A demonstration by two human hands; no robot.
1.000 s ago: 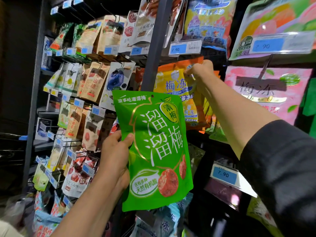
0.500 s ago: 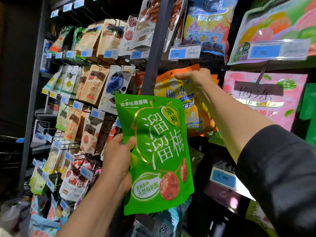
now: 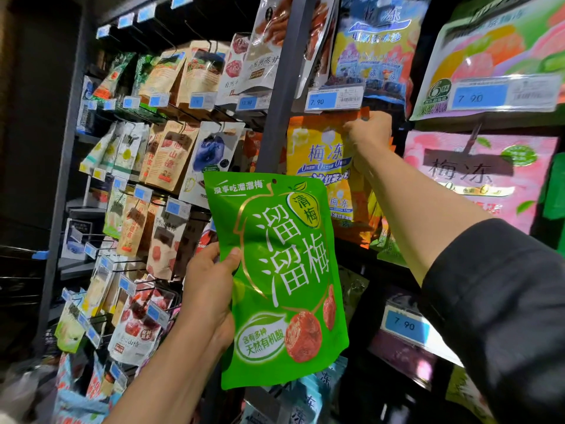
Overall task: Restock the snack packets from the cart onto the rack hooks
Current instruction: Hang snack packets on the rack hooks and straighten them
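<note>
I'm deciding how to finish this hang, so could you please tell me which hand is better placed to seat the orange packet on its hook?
Right, probably. The right hand already grips the orange packet by its top edge at the rack, while the left hand is lower, holding the green packet.

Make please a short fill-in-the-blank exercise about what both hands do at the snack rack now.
1. The left hand holds a ____ packet by its side edge.
2. The right hand pinches the top of an ____ packet on the rack.
3. The price tag above the right hand reads ____.

Missing words: green; orange; 7.90
</note>
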